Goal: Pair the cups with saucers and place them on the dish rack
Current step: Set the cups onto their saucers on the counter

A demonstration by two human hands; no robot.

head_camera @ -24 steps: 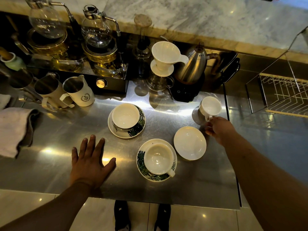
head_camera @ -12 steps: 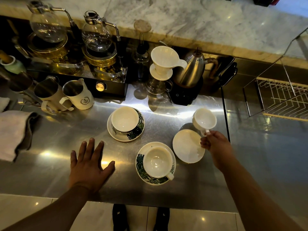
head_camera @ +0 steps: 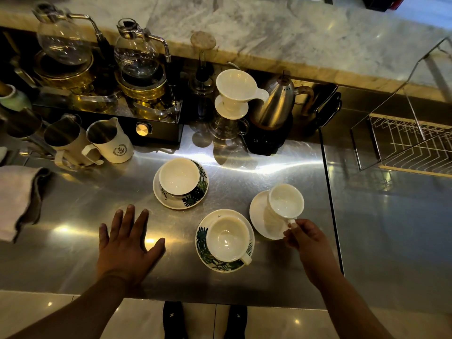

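Note:
My right hand [head_camera: 307, 243] pinches the handle of a small plain white cup [head_camera: 285, 201], which is over the plain white saucer [head_camera: 260, 220] on the steel counter. Whether the cup touches the saucer I cannot tell. Two other white cups sit on leaf-patterned saucers: one cup [head_camera: 179, 176] on its saucer [head_camera: 195, 199] at the centre, another cup [head_camera: 227, 238] on its saucer [head_camera: 203, 248] nearer me. My left hand [head_camera: 127, 243] lies flat and spread on the counter, left of them. The wire dish rack [head_camera: 413, 145] stands at the far right.
Behind the cups stand a white dripper on a glass server [head_camera: 233, 94], a steel kettle [head_camera: 276, 104] on a black base, two siphon brewers [head_camera: 137, 57] and several milk jugs [head_camera: 110, 140]. A folded cloth [head_camera: 17, 199] lies at the left edge.
My right hand has carried the plain cup from the counter behind the plain saucer toward me, to a spot over that saucer. My left hand has stayed flat.

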